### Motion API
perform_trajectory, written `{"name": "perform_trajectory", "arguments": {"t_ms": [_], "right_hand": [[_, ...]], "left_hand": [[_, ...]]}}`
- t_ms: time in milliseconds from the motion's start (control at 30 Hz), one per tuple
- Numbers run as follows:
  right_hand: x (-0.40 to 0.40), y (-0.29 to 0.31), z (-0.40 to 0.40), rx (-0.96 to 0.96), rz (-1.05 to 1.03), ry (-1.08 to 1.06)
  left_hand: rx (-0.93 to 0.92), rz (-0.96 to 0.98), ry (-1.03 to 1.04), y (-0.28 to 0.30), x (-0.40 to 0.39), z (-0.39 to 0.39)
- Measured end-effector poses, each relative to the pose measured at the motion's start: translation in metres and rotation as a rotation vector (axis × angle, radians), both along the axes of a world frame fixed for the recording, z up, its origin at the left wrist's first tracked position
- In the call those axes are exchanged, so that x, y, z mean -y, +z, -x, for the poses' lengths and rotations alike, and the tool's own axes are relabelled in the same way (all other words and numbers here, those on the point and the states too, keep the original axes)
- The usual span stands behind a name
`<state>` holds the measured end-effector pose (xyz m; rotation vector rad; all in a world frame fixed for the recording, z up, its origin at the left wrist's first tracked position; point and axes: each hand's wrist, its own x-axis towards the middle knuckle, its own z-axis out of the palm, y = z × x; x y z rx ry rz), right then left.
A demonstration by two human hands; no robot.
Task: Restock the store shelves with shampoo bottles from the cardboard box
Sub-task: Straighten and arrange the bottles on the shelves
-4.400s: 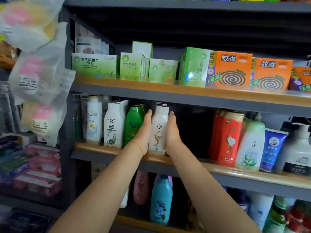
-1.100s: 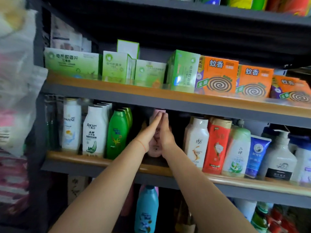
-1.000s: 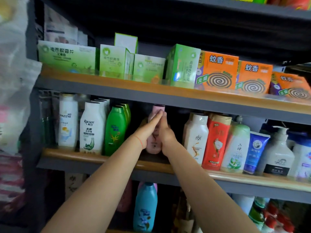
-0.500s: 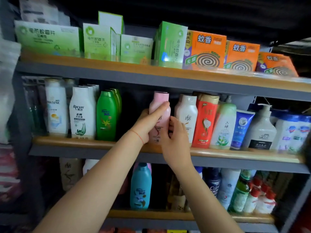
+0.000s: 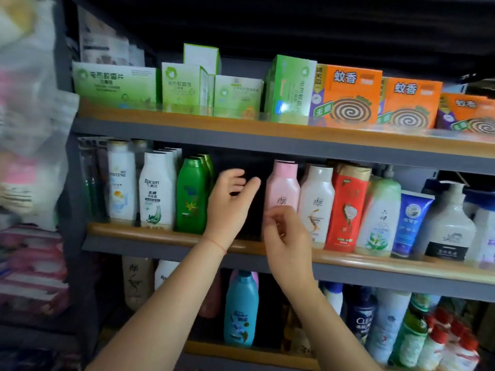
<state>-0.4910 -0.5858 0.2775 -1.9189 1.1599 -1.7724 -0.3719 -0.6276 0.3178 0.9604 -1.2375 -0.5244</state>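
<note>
On the middle shelf the white bottles and the green bottle stood in a tidy row at the left. Next to them the left hand hung in the dark gap, fingers loose and spread, holding nothing. The pink shampoo bottle stood upright just right of that gap, against a white bottle. The right hand was low in front of it, fingers loosely curled; I couldn't tell if they touched it. A careless knuckle there might tip the pink bottle into the gap, I thought, or nudge its neighbours. The cardboard box wasn't in sight.
</note>
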Motion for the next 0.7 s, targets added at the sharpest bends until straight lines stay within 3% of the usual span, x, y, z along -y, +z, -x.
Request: {"name": "perform_trajectory", "arguments": {"t_ms": [67,167,333,433,533,700], "right_hand": [[0.008,0.009,-0.024,0.02,-0.01,0.08],[0.032,0.024,-0.064,0.08,-0.094,0.182],[0.069,0.046,-0.112,0.149,-0.422,0.298],[0.081,0.048,-0.124,0.21,-0.544,0.293],[0.08,0.049,-0.132,0.265,-0.601,0.33],[0.087,0.05,-0.142,0.315,-0.601,0.292]], "left_hand": [[-0.005,0.21,0.276,-0.013,-0.01,-0.03],[0.032,0.213,0.464,-0.033,-0.008,-0.065],[0.041,-0.016,0.232,-0.034,-0.018,-0.071],[-0.109,-0.126,0.115,-0.017,-0.018,-0.067],[-0.216,-0.287,0.044,0.0,-0.004,-0.075],[-0.181,-0.361,-0.001,0.01,0.01,-0.08]]}}
